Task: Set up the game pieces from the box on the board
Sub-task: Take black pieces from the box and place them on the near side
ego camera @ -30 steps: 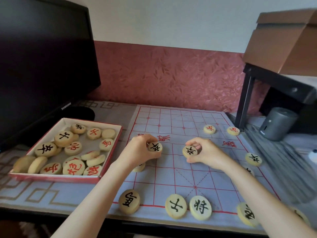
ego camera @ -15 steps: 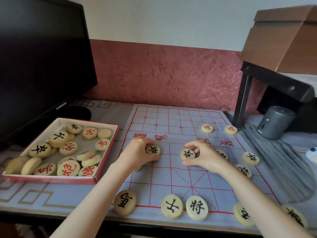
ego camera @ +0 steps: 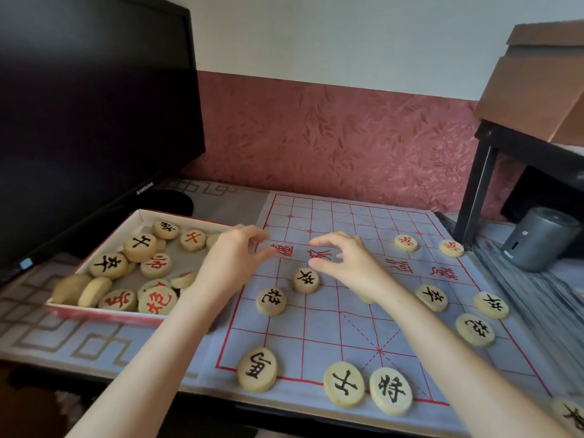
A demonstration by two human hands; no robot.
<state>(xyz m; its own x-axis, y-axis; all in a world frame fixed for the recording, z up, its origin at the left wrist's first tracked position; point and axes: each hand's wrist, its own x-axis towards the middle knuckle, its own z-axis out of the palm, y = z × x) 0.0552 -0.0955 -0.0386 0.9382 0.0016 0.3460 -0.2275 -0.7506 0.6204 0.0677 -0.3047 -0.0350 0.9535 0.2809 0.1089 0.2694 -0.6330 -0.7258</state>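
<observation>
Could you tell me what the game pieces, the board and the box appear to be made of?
Game pieces: likely pale unvarnished wood, matte, with painted characters. Board: probably soft cloth or thin plastic sheet, since it rumples at the edges. Box: seemingly cardboard, with thin red-edged walls.

Both hands hover empty over the cloth board (ego camera: 319,330), fingers spread. The left hand (ego camera: 230,260) hangs above the board's left edge, beside the box (ego camera: 94,308), which holds wooden discs with red and black characters. The right hand (ego camera: 344,263) is over the river line, just above a black-marked piece (ego camera: 305,280). Another black piece (ego camera: 271,300) lies near it to the left. More black pieces line the near edge and right side; two red pieces (ego camera: 406,243) sit on the far right.
</observation>
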